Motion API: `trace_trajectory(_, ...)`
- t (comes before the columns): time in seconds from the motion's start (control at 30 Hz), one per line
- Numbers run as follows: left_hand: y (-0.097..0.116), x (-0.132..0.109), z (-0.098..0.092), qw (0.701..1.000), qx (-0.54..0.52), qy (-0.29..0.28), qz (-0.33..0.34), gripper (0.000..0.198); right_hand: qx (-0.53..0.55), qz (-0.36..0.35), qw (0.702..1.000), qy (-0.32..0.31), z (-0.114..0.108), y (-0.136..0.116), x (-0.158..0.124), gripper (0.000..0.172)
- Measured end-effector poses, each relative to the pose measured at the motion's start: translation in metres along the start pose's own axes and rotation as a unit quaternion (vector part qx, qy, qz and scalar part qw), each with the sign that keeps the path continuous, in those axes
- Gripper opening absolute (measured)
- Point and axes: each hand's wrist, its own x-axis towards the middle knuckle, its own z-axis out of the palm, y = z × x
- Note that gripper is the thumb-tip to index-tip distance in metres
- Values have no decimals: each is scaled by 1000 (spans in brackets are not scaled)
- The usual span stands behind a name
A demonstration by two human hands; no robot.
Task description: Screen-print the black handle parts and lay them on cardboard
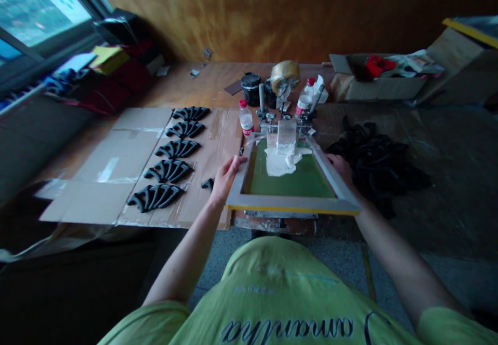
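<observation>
Our left hand (224, 178) grips the left rail of the frame (290, 203), thumb on top and fingers curled over the outer edge. Our right hand (341, 169) rests against the right rail, but its fingers are hidden behind the wood, so we cannot tell whether it is clenched on the rail or only touching it. The frame lies between the two hands, its near end tilted up off the bench (447, 179) (the far end sits in a clamp). Inside it, the green mesh (307, 181) carries a pool of white ink (282, 162) ahead of our hands, with a squeegee (287, 136) standing at the ink's far edge.

Just left of the left hand, a small black piece (208, 183) lies on the cardboard (128, 163). Further left, five black fan-shaped parts (168, 169) lie in a row. A bottle (245, 118) with a red cap stands ahead of the left hand, just beside the frame's far corner. Right of the right hand is a black pile (373, 161), and well beyond it an open box (373, 83).
</observation>
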Motion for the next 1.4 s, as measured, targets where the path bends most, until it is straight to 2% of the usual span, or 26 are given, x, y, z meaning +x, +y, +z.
trace_trajectory(0.07,-37,-13,-3,996,4,-43,-73,56,6,-21,999,49,-10,-3,19,41)
trace_trajectory(0.13,-70,-19,-1,993,17,-48,-110,71,14,-89,994,68,-8,-23,34,44)
trace_trajectory(0.2,-93,-20,3,992,42,-36,-117,78,1,-161,986,32,4,-50,43,58)
trace_trajectory(0.23,-101,-19,5,991,55,-32,-115,77,-16,-182,983,1,11,-63,46,59)
trace_trajectory(0.33,-112,-16,7,990,80,-33,-109,70,-71,-177,976,-101,28,-85,46,34)
trace_trajectory(0.43,-117,-14,6,989,103,-33,-105,65,-94,-158,972,-146,39,-86,34,13)
trace_trajectory(0.5,-120,-14,5,987,114,-33,-104,63,-95,-186,966,-149,43,-83,18,9)
trace_trajectory(0.63,-126,-15,5,988,112,-37,-102,62,-100,-258,948,-159,44,-80,-24,26)
trace_trajectory(0.77,-129,-15,6,988,110,-35,-105,62,-102,-340,911,-211,31,-79,-46,27)
trace_trajectory(0.83,-129,-14,6,988,112,-28,-107,62,-91,-364,898,-230,23,-79,-40,22)
trace_trajectory(0.9,-128,-14,7,988,112,-26,-105,62,-74,-359,903,-223,20,-81,-29,13)
trace_trajectory(1.0,-126,-14,7,988,115,-25,-96,61,-86,-327,928,-155,26,-83,-21,9)
trace_trajectory(1.07,-124,-15,7,989,115,-22,-94,60,-110,-339,926,-123,32,-82,-26,11)
trace_trajectory(1.17,-121,-16,8,989,107,-19,-98,59,-103,-379,908,-143,35,-79,-36,11)
trace_trajectory(1.23,-119,-17,8,989,98,-19,-105,61,-78,-363,917,-148,33,-81,-32,6)
trace_trajectory(1.3,-113,-18,7,991,76,-26,-111,64,-56,-312,940,-127,30,-89,-14,16)
trace_trajectory(1.4,-94,-19,4,992,31,-37,-116,73,-58,-222,970,-80,20,-101,25,45)
